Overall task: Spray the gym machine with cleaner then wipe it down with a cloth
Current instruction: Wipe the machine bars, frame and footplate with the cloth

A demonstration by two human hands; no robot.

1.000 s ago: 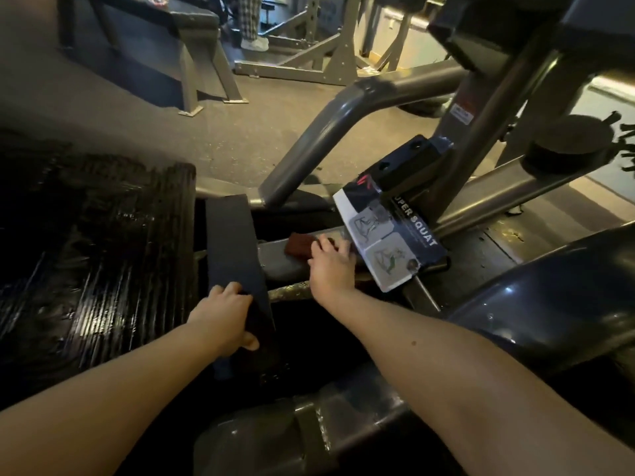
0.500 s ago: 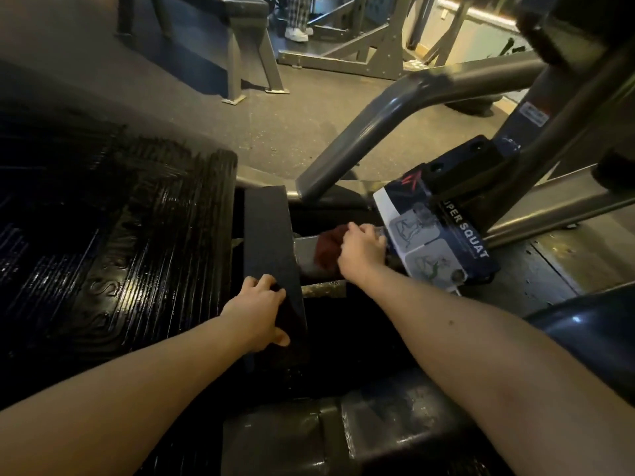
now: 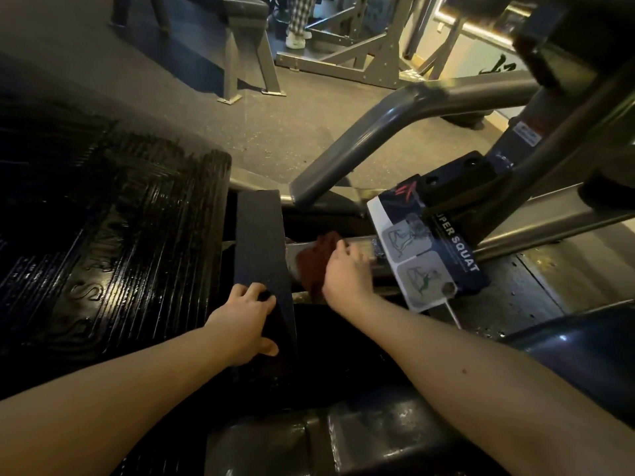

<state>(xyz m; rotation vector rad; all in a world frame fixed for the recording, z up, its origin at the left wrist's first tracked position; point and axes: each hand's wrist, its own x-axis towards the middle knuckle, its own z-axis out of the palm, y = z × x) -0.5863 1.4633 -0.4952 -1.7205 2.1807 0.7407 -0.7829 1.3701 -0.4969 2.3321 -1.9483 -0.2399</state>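
Observation:
The machine is a grey steel squat machine with a "SUPER SQUAT" instruction label and a wet, ribbed black footplate on the left. My right hand holds a dark red cloth against a flat steel bar of the frame, just left of the label. My left hand grips the edge of a black grit-covered step beside the footplate, fingers over its top and thumb below. No spray bottle is in view.
A curved grey tube rises over the bar toward the right. A dark padded part lies at the lower right. On the speckled floor behind stand a bench and a rack frame, with a person's legs beyond.
My right hand has slid the cloth leftward along the steel bar, away from the label. My left hand has stayed on the step. The camera has swung left and closer.

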